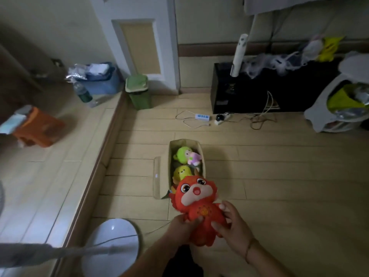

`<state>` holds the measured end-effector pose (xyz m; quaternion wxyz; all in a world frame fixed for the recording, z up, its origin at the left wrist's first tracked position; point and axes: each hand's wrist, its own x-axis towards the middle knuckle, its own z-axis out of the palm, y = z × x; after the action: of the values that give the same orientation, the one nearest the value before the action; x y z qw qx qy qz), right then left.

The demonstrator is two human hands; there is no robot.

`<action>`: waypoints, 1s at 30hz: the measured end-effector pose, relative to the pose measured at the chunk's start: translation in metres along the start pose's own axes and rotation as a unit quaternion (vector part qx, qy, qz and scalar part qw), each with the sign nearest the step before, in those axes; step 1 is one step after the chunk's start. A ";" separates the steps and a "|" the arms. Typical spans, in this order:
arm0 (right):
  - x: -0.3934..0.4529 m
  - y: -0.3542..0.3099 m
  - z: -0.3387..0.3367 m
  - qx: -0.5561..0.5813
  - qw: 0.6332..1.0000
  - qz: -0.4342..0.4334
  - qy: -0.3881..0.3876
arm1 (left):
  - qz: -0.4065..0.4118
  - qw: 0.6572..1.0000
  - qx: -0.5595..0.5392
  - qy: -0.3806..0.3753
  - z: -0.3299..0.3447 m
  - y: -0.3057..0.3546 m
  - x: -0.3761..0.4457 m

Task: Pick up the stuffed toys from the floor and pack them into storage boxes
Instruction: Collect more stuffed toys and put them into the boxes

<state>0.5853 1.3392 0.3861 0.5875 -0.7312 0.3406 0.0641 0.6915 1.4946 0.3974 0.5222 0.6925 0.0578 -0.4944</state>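
- I hold the red dragon toy (199, 208) in both hands, above the floor (279, 176), just at the near end of the cardboard box (159, 176); its head already overlaps the near edge of the box, its body is outside.
- My left hand (182, 226) closes around the lower left side of the toy, the thumb pressed on its belly; my right hand (232, 224) grips the right side, fingers curled on the front; both forearms come up from the bottom edge of the view and lean toward the box.
- Inside the box lie a green toy (182, 154) at the far end, a small pink toy (194, 158) touching it, and a yellow toy (182, 172) nearer to me; I judge little free room remains at the near end.
- What could go wrong, I think: the red toy is wide and the box narrow, so it may sit on the yellow toy and stick out; if I push hard, the side flap (157, 176) may bend or the light box may slide on the smooth floor.
- The fan base (111, 242) stands near my left arm; I could knock it when I lean.
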 end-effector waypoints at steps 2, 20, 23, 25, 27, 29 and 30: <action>0.046 -0.021 0.000 -0.060 0.998 -0.012 -0.020 | -0.009 1.000 -0.022 0.008 -0.005 0.029 0.040; 0.481 0.081 0.080 -0.266 0.960 0.090 0.008 | -0.056 0.997 0.051 -0.007 -0.067 0.025 0.447; 0.539 0.144 0.106 -0.313 0.946 0.088 -0.016 | -0.102 0.992 0.081 0.006 -0.077 -0.018 0.488; 0.564 0.182 0.121 -0.358 0.927 0.101 -0.040 | -0.135 0.986 0.100 0.010 -0.081 -0.044 0.502; 0.578 0.212 0.133 -0.424 0.896 0.123 -0.047 | -0.169 0.981 0.085 0.034 -0.081 -0.070 0.505; 0.590 0.233 0.138 -0.492 0.858 0.138 -0.052 | -0.199 0.975 0.086 0.042 -0.080 -0.096 0.503; 0.597 0.242 0.140 -0.515 0.843 0.142 -0.060 | -0.207 0.974 0.077 0.042 -0.080 -0.108 0.499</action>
<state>0.9427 1.1942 -0.1484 0.1300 -0.8670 0.3223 0.3570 0.9285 1.3877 -0.0491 0.3511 0.7235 0.1836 -0.5653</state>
